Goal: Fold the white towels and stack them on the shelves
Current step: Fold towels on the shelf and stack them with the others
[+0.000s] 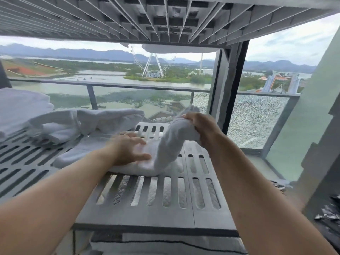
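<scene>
Several white towels lie on one grey slatted shelf (165, 199), listed from left to right.

1. Folded towels (20, 105), far left: a thick white pile resting on the shelf, partly cut off by the frame edge.
2. Loose towel (86, 122), just right of the pile: bunched and unfolded, lying on the slats toward the back edge.
3. Railing (110, 85), behind the shelf: a grey bar with glass below it. Water and green land lie beyond.
4. Left hand (128, 150), centre left: fingers straight and spread, palm down, pressing flat on the lower part of the worked towel. It is somewhat blurred.
5. Ferris wheel (152, 65), far background, centre: it stands on the far bank.
6. Worked towel (165, 153), centre: one part lies flat on the shelf under the left hand and reaches out to its left. The other part rises in a thick roll, up and to the right.
7. Lower towel (165, 243), bottom centre: white cloth beneath the slatted shelf, only partly seen.
8. Upper shelf (165, 19), overhead: ribbed grey underside.
9. Right hand (200, 129), centre right: fingers curled round the raised end of the worked towel, holding it above the shelf. A tuft of cloth sticks out above the hand.
10. Glass panel (257, 122), right: crazed all over with fine cracks.
</scene>
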`<state>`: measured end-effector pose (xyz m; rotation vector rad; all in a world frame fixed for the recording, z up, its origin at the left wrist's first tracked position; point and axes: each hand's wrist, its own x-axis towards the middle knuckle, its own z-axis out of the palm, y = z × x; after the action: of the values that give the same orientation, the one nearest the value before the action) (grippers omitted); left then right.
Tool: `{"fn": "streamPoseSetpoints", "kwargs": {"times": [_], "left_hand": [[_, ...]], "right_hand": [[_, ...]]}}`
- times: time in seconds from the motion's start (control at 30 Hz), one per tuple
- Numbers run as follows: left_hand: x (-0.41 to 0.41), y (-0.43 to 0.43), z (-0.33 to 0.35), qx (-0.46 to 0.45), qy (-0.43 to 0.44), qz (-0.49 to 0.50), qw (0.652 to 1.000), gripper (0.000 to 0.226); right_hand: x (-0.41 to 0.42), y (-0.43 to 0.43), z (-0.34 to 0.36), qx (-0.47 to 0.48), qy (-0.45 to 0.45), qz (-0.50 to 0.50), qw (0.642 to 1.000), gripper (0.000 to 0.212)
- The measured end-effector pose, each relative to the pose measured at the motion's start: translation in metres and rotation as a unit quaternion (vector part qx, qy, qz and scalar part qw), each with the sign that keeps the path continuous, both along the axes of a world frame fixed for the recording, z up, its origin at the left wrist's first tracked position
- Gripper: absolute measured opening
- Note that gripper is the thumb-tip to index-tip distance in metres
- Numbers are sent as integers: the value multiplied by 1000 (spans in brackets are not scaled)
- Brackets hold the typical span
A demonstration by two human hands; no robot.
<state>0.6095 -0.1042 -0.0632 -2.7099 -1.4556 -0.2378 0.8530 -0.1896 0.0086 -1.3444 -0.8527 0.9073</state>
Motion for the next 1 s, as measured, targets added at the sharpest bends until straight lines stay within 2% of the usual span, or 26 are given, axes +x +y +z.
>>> {"fn": "streamPoseSetpoints", "kwargs": {"times": [0.07, 0.1, 0.2, 0.23, 0.33, 0.37, 0.47, 0.53, 0.6, 0.63, 0.7, 0.73, 0.8, 0.83, 0.9, 1.0], "left_hand": [[-6, 0, -4, -102, -1, 29, 994, 109], [-8, 2, -6, -127, -41, 22, 991, 100], [-29, 19, -2, -83, -207, 25, 974, 38], [-39, 27, 0, -62, -241, 49, 967, 29], [-89, 54, -2, -90, -283, 120, 947, 39], [-103, 62, -4, -125, -316, 123, 932, 42], [-127, 72, -5, -241, -456, 94, 852, 48], [-135, 74, -3, -277, -510, 89, 810, 53], [-140, 75, -5, -306, -570, 93, 757, 63], [-142, 75, -6, -336, -603, 87, 718, 66], [-143, 76, -8, -393, -650, 79, 645, 70], [-145, 77, -9, -410, -664, 71, 622, 72], [-150, 80, -9, -428, -682, 59, 591, 74], [-153, 81, -8, -435, -684, 56, 583, 74], [-160, 82, -5, -426, -676, 58, 599, 70], [-166, 82, -1, -398, -649, 51, 646, 66]], "right_hand": [[-29, 10, 7, 32, -27, 14, 999, 20], [-45, 15, 11, 43, -61, 15, 997, 23], [-92, 34, 18, 26, -222, -5, 975, 40], [-103, 38, 20, 16, -282, -11, 959, 40], [-149, 57, 19, -23, -422, 18, 906, 10], [-164, 64, 17, -42, -454, 34, 889, 8], [-209, 86, 9, -118, -561, 57, 817, 27], [-235, 102, 3, -163, -614, 46, 771, 38], [-258, 113, 0, -201, -626, 28, 753, 49], [-267, 119, -1, -212, -628, 24, 749, 51], [-281, 122, -4, -217, -601, 14, 769, 52], [-287, 121, -7, -214, -563, 16, 798, 47], [-293, 118, -14, -197, -452, 25, 870, 20], [-294, 116, -17, -190, -417, 18, 889, 14], [-292, 109, -23, -166, -411, -1, 897, 22], [-288, 89, -38, -94, -398, -10, 913, 25]]}}
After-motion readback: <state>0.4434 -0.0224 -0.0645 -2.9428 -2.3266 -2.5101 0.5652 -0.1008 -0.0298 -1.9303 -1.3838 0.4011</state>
